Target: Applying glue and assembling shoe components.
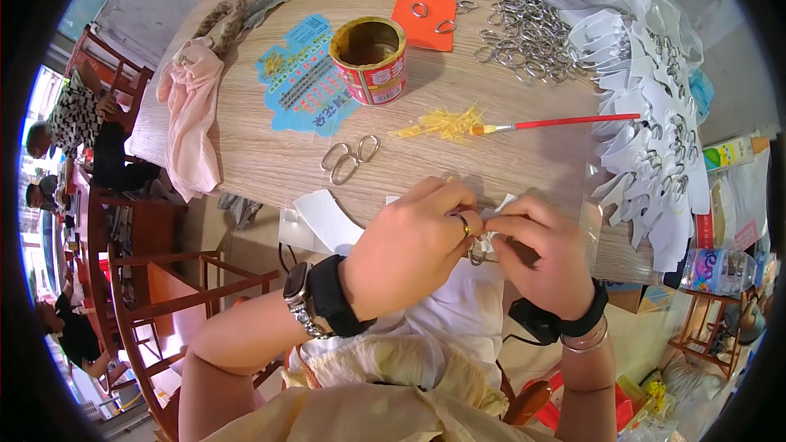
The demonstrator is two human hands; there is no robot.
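Head view shows both hands meeting at the near edge of the round wooden desk (508, 168), close to the body, where the fine work sits directly under the eyes. Left hand (413, 241) is curled nearly closed, thumb and forefinger pinching a small metal ring (476, 255) against a white paper piece (499, 206). Right hand (544, 258) is likewise closed in, fingertips gripping the same paper and ring from the opposite side; the two hands touch. Exact finger placement under the knuckles is hidden.

Supplies lie within arm's reach, judged as staged for repeated use: three loose rings (350, 160) just beyond the hands, a large heap of rings (524, 33) farther back, and finished white pieces (655, 139) stacked at the right. A red-handled brush (565, 123) rests beside an open red tin (372, 60), its bristles near a yellow smear (446, 124).
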